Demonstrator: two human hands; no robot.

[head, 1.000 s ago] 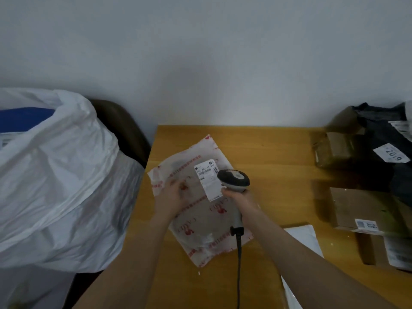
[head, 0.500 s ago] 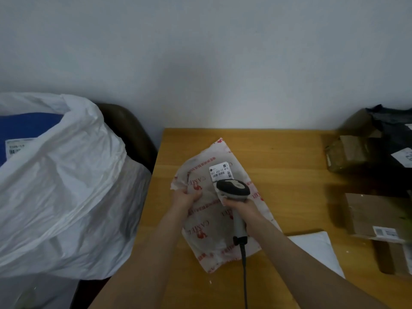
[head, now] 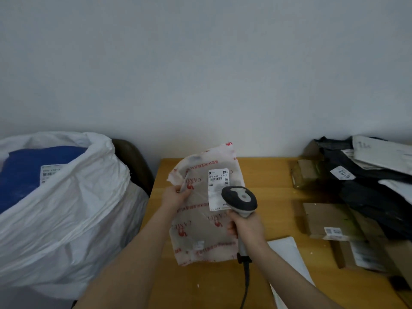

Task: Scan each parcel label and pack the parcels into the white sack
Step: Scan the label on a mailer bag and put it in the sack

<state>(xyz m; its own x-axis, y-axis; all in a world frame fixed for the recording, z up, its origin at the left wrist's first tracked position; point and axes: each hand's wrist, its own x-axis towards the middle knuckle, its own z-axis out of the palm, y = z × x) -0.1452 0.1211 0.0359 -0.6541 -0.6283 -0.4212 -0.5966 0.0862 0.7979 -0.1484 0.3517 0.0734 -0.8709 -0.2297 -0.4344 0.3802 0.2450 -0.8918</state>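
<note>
Parcel point(head: 200, 219), a pale poly mailer w/ red print, was tilted up off the table point(head: 274, 197) in the head view, just right of the white sack point(head: 66, 219); the left hand point(head: 175, 196) pinched its upper-left edge & the right hand point(head: 247, 226) gripped the scanner point(head: 239, 198), held over the label point(head: 217, 186). Progress, by my read: this one was mid-scan, a blue parcel point(head: 22, 170) already sat in the sack, and the boxes & dark bags point(head: 367, 197) at far right, plus a white mailer point(head: 287, 253), were left to do. Legible: "CAMEL" in red on the parcel, "502 602 12 815" above the barcode, approx "2019" on a dark bag's tag point(head: 342, 173).
</note>
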